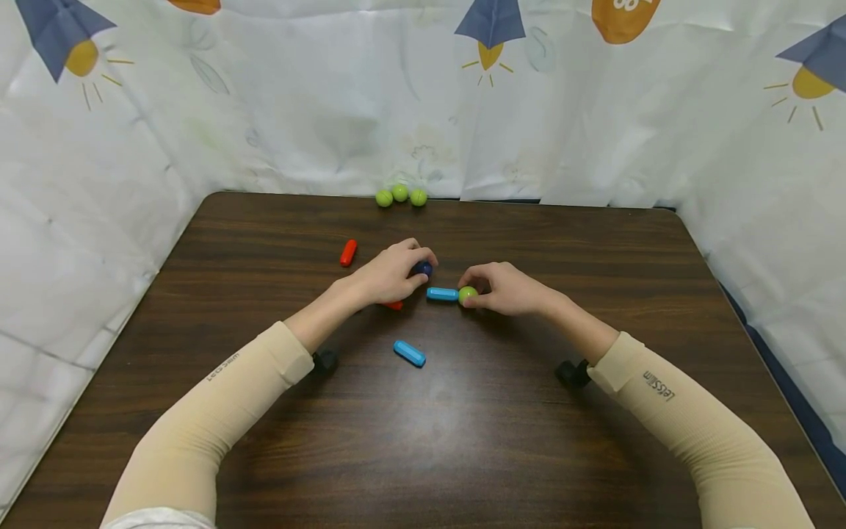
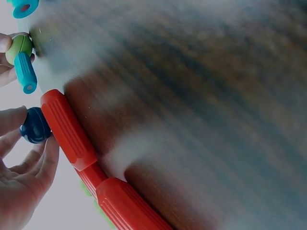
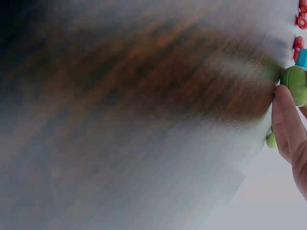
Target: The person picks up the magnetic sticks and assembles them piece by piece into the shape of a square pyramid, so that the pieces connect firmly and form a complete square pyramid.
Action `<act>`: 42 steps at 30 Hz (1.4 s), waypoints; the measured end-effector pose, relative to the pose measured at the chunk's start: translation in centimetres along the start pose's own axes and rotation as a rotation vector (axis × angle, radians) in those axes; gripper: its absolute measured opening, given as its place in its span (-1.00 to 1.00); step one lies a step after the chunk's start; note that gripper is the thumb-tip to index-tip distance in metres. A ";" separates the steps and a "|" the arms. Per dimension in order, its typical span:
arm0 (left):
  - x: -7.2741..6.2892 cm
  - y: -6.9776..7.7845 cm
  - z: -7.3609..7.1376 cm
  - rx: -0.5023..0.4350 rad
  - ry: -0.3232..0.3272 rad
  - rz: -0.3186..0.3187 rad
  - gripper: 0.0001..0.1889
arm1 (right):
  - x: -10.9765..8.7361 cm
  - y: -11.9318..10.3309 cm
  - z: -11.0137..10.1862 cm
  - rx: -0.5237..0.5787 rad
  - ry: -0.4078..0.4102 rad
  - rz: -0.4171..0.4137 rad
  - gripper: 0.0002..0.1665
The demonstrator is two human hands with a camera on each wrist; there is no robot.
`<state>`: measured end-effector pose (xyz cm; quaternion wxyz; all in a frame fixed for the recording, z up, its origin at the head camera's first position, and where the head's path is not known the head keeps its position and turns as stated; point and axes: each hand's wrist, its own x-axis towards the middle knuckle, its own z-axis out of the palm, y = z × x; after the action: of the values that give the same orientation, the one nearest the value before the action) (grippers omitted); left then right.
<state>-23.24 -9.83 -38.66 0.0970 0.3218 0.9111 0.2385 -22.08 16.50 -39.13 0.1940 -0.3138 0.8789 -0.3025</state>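
My left hand (image 1: 395,272) pinches a dark blue ball (image 1: 425,269) between thumb and fingers. In the left wrist view that ball (image 2: 34,125) is right at the end of a ribbed red rod (image 2: 69,129). From the head, the hand mostly covers the red rod (image 1: 393,305) beneath it. My right hand (image 1: 509,289) pinches a lime green ball (image 1: 467,296) at the right end of a light blue rod (image 1: 442,294). The right wrist view has fingertips on this green ball (image 3: 293,84), with the blue rod (image 3: 301,57) against it.
A second light blue rod (image 1: 410,353) lies nearer me on the dark wood table (image 1: 449,441). Another red rod (image 1: 348,253) lies beyond my left wrist. Three green balls (image 1: 399,193) sit at the far table edge, before a printed white curtain (image 1: 297,110).
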 end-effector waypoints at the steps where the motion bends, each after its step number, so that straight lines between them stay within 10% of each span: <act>1: 0.0 0.0 0.0 -0.002 -0.002 0.002 -0.70 | 0.0 0.0 0.0 0.000 0.001 0.000 -0.72; 42: -0.6 1.0 0.6 0.002 -0.034 0.031 -0.71 | -0.1 -0.4 0.0 -0.001 0.005 0.003 -0.73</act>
<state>-22.07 -9.28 -38.62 0.1085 0.3398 0.9045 0.2338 -21.87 16.34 -38.84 0.1919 -0.3119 0.8800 -0.3025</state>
